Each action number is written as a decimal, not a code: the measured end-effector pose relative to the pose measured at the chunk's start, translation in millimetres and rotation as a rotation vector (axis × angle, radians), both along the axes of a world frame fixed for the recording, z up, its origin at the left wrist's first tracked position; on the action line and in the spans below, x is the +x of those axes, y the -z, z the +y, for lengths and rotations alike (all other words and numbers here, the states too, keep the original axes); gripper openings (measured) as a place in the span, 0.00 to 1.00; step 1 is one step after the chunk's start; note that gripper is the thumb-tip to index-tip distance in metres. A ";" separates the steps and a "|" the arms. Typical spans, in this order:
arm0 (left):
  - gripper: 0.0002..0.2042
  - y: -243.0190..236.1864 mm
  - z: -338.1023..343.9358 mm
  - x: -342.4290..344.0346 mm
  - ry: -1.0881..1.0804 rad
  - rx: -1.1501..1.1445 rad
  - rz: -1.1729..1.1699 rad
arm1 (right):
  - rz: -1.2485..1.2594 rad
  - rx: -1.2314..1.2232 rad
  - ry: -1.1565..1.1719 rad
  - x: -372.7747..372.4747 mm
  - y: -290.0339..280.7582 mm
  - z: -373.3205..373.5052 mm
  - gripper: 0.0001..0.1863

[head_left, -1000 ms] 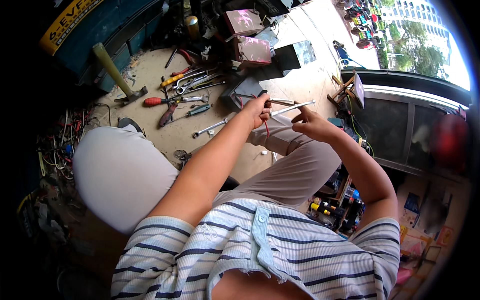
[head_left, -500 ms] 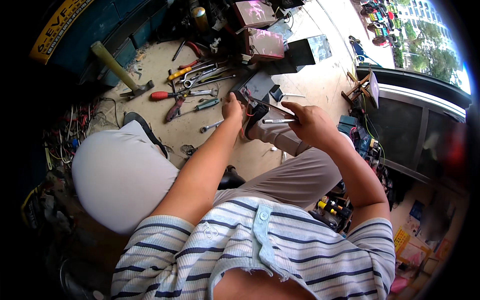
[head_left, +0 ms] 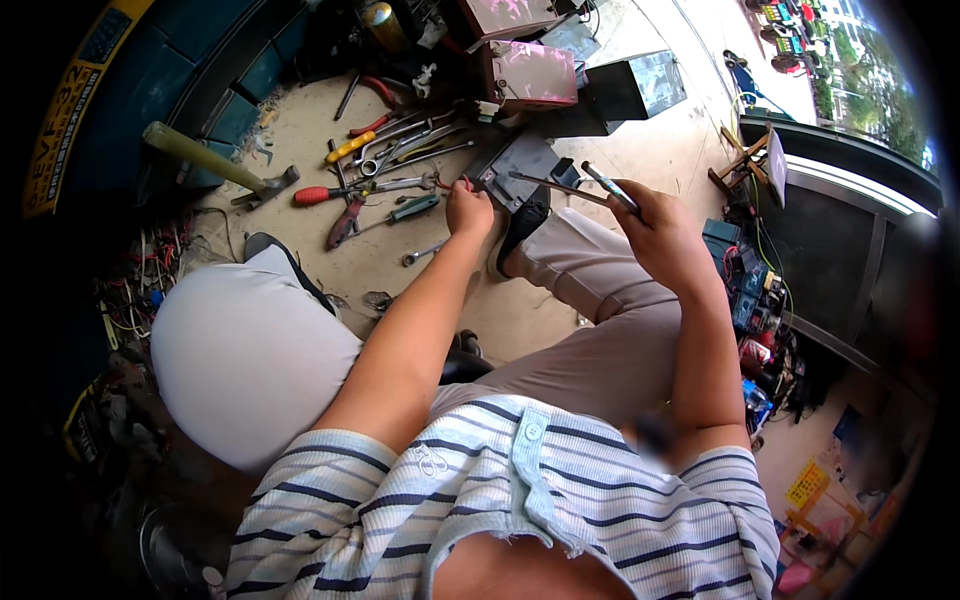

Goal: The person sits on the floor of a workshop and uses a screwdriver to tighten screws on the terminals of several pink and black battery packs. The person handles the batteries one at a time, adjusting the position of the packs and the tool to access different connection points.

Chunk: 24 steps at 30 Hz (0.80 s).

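Head view: the left hand [head_left: 469, 207] has its fingers drawn together, seemingly pinching a red wire [head_left: 453, 185], perhaps to steady it. The grey box [head_left: 528, 160] sits on the floor at one to two o'clock from that hand, close to the dark shoe [head_left: 530, 215], which may help stop it sliding. The right hand [head_left: 650, 228] is closed around a thin metal shaft [head_left: 560, 186] aimed at ten o'clock, toward the box, and a silvery rod [head_left: 607, 183]. A red-handled screwdriver [head_left: 315, 196] lies at nine o'clock from the left hand, probably for easy reach.
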<state>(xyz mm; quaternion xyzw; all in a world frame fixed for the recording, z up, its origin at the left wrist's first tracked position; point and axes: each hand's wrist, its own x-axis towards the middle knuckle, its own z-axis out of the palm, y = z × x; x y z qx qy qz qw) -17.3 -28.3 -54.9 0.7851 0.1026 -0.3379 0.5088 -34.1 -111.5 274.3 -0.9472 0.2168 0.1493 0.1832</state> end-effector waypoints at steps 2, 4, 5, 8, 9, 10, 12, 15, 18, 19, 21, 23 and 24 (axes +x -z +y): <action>0.13 4.2 7.5 1.1 0.020 0.074 -0.075 | -0.034 -0.008 -0.042 3.6 -1.2 0.0 0.13; 0.11 3.6 12.3 5.5 0.006 0.164 -0.201 | 0.029 -0.009 -0.015 7.2 -7.5 -2.8 0.13; 0.11 0.3 15.8 8.1 0.105 0.218 -0.218 | 0.083 0.002 0.002 10.8 -14.5 -3.0 0.14; 0.11 7.1 23.3 16.3 0.303 0.193 -0.277 | 0.173 0.040 0.026 14.2 -28.2 -1.7 0.14; 0.11 11.8 24.7 18.0 0.357 0.236 -0.253 | 0.201 0.040 0.023 15.9 -31.6 0.2 0.14; 0.11 16.2 26.3 19.3 0.411 0.278 -0.228 | 0.229 0.040 0.020 15.9 -32.6 0.3 0.14; 0.11 15.2 26.2 18.9 0.551 0.362 -0.192 | 0.128 0.098 -0.014 8.7 -28.0 -3.3 0.13; 0.11 5.2 23.9 12.8 0.767 0.481 -0.189 | 0.069 0.144 -0.050 3.3 -27.0 -6.8 0.13; 0.10 12.1 25.8 3.4 0.922 0.586 -0.244 | 0.099 0.143 -0.070 4.0 -28.9 -5.8 0.14; 0.10 12.4 27.7 1.1 0.989 0.618 -0.261 | 0.115 0.135 -0.073 4.2 -29.2 -6.3 0.14; 0.10 12.1 31.9 -5.9 1.079 0.654 -0.317 | 0.107 0.101 -0.058 0.5 -28.8 -7.3 0.14; 0.09 12.2 34.3 -8.5 1.111 0.666 -0.414 | 0.048 0.095 -0.047 -2.1 -27.0 -9.5 0.14; 0.09 15.1 35.7 -8.7 1.140 0.666 -0.468 | -0.001 0.104 -0.038 -4.0 -26.0 -11.4 0.14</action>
